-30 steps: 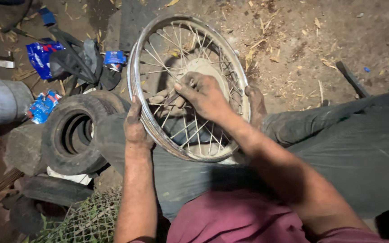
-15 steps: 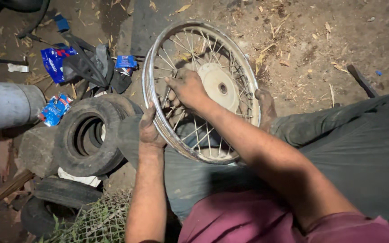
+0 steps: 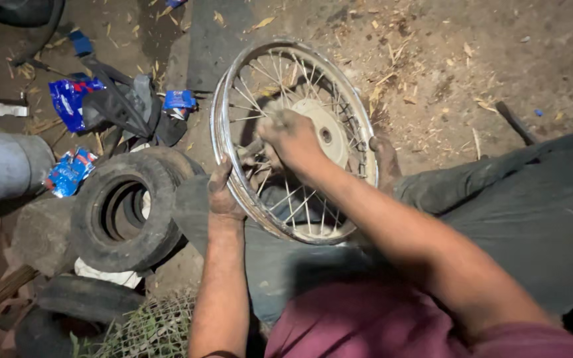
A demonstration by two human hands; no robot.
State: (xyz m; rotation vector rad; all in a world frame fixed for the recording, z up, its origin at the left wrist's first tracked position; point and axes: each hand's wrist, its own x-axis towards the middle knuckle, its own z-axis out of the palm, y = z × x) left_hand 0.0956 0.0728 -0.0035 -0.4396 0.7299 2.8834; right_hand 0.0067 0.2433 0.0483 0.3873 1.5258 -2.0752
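- Spoked wheel rim (image 3: 223, 142): a bare chrome rim with wire spokes and a pale round hub (image 3: 323, 129), at centre frame, resting on the person's lap over dark trousers (image 3: 532, 212). It is tilted, its far edge toward the top of the frame.
- Left hand (image 3: 223, 192): at the rim's left edge, lower centre-left of the frame. Fingers are curled over the rim and closed on it, gripping the metal; the thumb side cannot be made out clearly.
- Right hand (image 3: 290, 136): inside the wheel, over the spokes just left of the hub. Fingers are drawn together and bent downward, apparently pinching something among the spokes; what they hold is hidden by the hand and cannot be told. The forearm runs from the lower right of the frame across the rim.
- Foot (image 3: 386, 159): a bare foot shows just beyond the rim's right edge, touching or very near it.
- Small tyre (image 3: 124, 212): black, lying flat at left of centre, just beside the left hand; another tyre (image 3: 84, 298) lies below it at lower left.
- Grey cylinder (image 3: 1, 166): at the left edge, lying on its side.
- Blue wrappers (image 3: 71, 99): scattered at upper left, beside a dark cloth bundle (image 3: 127, 103).
- Wire mesh (image 3: 147, 328): at the bottom edge, left of the left forearm.
- Ground (image 3: 465, 59): bare dirt with dry straw, upper right.
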